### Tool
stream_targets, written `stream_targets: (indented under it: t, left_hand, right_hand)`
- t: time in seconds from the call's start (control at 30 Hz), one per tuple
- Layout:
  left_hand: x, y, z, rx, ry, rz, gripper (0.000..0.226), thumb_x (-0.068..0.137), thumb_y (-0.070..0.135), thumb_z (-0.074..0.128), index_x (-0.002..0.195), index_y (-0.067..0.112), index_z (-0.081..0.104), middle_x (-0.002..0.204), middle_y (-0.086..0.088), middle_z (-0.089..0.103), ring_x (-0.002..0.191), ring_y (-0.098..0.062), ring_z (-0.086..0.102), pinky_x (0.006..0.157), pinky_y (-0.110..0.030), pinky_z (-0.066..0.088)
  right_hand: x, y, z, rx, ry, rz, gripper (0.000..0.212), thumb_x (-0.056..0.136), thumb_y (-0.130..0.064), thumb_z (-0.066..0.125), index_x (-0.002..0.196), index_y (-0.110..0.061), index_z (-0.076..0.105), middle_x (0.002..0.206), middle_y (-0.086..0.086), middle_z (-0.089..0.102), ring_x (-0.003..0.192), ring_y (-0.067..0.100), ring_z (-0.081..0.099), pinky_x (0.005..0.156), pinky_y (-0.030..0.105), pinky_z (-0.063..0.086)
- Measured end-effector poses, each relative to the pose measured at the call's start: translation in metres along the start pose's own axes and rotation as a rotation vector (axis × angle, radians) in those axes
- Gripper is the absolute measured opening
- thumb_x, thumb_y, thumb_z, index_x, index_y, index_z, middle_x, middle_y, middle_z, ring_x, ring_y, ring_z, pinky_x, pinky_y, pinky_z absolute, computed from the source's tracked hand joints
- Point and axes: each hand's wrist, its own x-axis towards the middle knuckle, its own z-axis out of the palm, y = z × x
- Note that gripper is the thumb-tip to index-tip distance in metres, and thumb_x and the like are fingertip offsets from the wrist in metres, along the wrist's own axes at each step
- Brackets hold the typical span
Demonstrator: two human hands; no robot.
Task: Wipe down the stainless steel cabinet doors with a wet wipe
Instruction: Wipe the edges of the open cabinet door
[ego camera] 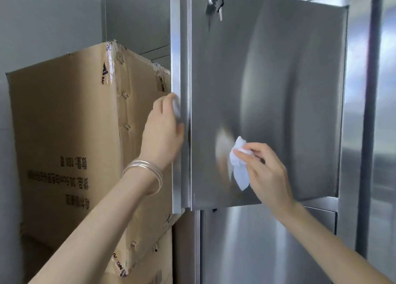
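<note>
Stainless steel cabinet door (267, 91), head view: upper panel standing ajar from the cabinet front, brushed finish, flat and smooth with a folded rim along its left edge. It is judged stiff but free to swing, so it needs steadying at that edge. The left hand (165, 131) is there, fingers curled round the rim and partly hidden behind it. The right hand (263, 168) pinches the wet wipe (239, 163) between thumb and fingertips against the lower middle of the panel. The wipe is white, thin and crumpled, with a loose tail hanging below the fingers. It is judged light, limp and best held bunched so it does not slip on the slick metal. A bunch of keys (217, 1) hangs from the lock at the top. A taped cardboard box (75, 133) stands just left. Silver bangles (143, 172) circle the left wrist.
</note>
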Motion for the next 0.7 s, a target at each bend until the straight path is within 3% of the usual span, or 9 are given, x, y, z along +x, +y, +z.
stream_targets:
  t: [0.07, 0.1, 0.2, 0.27, 0.47, 0.6, 0.7]
  left_hand:
    - [-0.018, 0.012, 0.011, 0.112, 0.059, 0.227, 0.066, 0.079, -0.007, 0.062, 0.141, 0.0, 0.042, 0.148, -0.022, 0.038, 0.134, -0.04, 0.039, 0.106, -0.044, 0.038]
    - [-0.024, 0.018, 0.02, 0.158, 0.011, 0.312, 0.066, 0.08, -0.005, 0.063, 0.142, 0.001, 0.042, 0.152, -0.022, 0.033, 0.139, -0.04, 0.033, 0.112, -0.045, 0.033]
    - [-0.032, 0.031, 0.048, 0.333, -0.266, 0.368, 0.068, 0.095, 0.023, 0.055, 0.153, 0.015, 0.021, 0.163, -0.01, 0.0, 0.15, -0.029, -0.002, 0.122, -0.041, 0.005]
    - [-0.032, 0.035, 0.066, 0.428, -0.327, 0.336, 0.07, 0.098, 0.037, 0.05, 0.154, 0.019, 0.013, 0.163, -0.006, -0.012, 0.149, -0.029, -0.014, 0.121, -0.043, -0.005]
    - [-0.02, 0.031, 0.087, 0.452, -0.356, 0.265, 0.069, 0.097, 0.041, 0.05, 0.153, 0.019, 0.016, 0.162, -0.007, -0.012, 0.149, -0.032, -0.013, 0.121, -0.048, 0.002]
    - [-0.013, 0.023, 0.097, 0.422, -0.41, 0.213, 0.07, 0.097, 0.041, 0.052, 0.153, 0.021, 0.015, 0.163, -0.005, -0.012, 0.149, -0.031, -0.01, 0.121, -0.046, 0.009]
    - [-0.016, 0.015, 0.11, 0.359, -0.476, 0.142, 0.072, 0.096, 0.045, 0.052, 0.154, 0.024, 0.013, 0.162, -0.005, -0.015, 0.149, -0.03, -0.01, 0.121, -0.043, 0.011]
  right_hand:
    - [0.015, 0.019, -0.012, -0.104, 0.091, -0.06, 0.032, 0.088, -0.002, 0.06, 0.107, -0.027, 0.067, 0.107, -0.008, 0.061, 0.094, 0.005, 0.052, 0.075, 0.021, 0.045]
    - [0.018, 0.028, -0.017, -0.121, 0.097, -0.086, 0.036, 0.084, 0.008, 0.059, 0.108, -0.018, 0.068, 0.108, -0.003, 0.061, 0.095, 0.011, 0.052, 0.073, 0.025, 0.045]
    - [0.026, 0.05, -0.026, -0.186, 0.039, -0.036, 0.028, 0.087, 0.0, 0.054, 0.105, -0.018, 0.066, 0.109, -0.01, 0.061, 0.1, 0.008, 0.05, 0.079, 0.025, 0.043]
    - [0.03, 0.056, -0.029, -0.267, -0.003, -0.042, 0.031, 0.081, 0.009, 0.059, 0.102, -0.01, 0.069, 0.109, -0.002, 0.065, 0.1, 0.014, 0.052, 0.075, 0.029, 0.049]
    - [0.041, 0.066, -0.032, -0.375, -0.101, -0.103, 0.037, 0.064, 0.022, 0.068, 0.089, -0.004, 0.072, 0.099, 0.005, 0.07, 0.089, 0.026, 0.066, 0.054, 0.035, 0.056]
    - [0.046, 0.069, -0.027, -0.391, -0.156, -0.07, 0.035, 0.067, 0.019, 0.068, 0.093, -0.004, 0.073, 0.098, 0.008, 0.07, 0.091, 0.029, 0.065, 0.055, 0.038, 0.056]
    - [0.044, 0.074, -0.025, -0.408, -0.267, -0.046, 0.035, 0.074, 0.015, 0.064, 0.102, -0.005, 0.071, 0.108, 0.009, 0.067, 0.101, 0.029, 0.062, 0.066, 0.039, 0.056]
